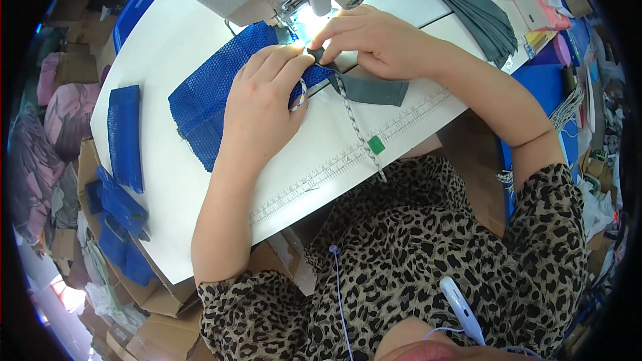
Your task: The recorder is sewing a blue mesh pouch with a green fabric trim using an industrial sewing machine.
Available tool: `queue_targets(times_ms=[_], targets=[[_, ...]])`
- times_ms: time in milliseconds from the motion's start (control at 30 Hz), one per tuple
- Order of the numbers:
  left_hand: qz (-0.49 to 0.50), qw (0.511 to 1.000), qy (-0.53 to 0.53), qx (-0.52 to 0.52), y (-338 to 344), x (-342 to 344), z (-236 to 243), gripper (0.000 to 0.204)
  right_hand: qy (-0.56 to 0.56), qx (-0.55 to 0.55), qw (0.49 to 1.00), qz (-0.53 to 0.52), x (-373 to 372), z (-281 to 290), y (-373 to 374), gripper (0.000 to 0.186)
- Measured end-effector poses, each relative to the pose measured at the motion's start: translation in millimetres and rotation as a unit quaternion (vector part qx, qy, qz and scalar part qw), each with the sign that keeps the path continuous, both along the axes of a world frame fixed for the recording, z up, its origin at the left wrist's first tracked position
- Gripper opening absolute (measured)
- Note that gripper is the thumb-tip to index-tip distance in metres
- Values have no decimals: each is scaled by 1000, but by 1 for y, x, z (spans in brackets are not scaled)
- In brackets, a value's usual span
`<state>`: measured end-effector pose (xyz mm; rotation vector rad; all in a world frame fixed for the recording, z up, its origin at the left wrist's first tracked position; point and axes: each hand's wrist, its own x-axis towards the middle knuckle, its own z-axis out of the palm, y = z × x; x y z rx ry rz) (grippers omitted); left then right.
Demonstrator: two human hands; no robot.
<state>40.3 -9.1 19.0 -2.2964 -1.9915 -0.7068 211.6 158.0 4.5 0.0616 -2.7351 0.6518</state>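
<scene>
A blue mesh fabric piece (212, 90) lies on the white sewing table, its upper right end by the lit needle area of the sewing machine (292, 10). My left hand (264, 93) presses on the mesh, fingers bent and close together at its edge. My right hand (374, 43) pinches a dark grey fabric strip (376, 92) close to the presser foot. The strip's loose end trails right. A white cord with dark flecks (352, 120) loops beside my left fingers and hangs toward the table's front edge. Where fabric and strip meet is partly hidden by my fingers.
Another blue mesh piece (125, 137) lies at the table's left, above a cardboard box (160, 297) holding blue pieces. Grey strips (468, 10) are stacked at the far right, near a pink tissue box (538, 5). A ruler scale (328, 172) runs along the front edge.
</scene>
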Motion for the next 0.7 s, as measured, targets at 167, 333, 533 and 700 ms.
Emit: queue_targets(times_ms=[167,333,533,700], targets=[[3,1000,15,-26,-1,-1,-1,43,32,-18,999,-4,-1,-6,3,42],[11,999,18,-37,-3,0,2,44,56,38,998,-5,-3,-9,0,41],[-1,999,-20,-25,1,-1,0,43,61,-25,998,-10,-2,-12,7,38],[3,1000,12,-9,-1,3,5,39,40,17,999,-20,-1,-7,-1,37]])
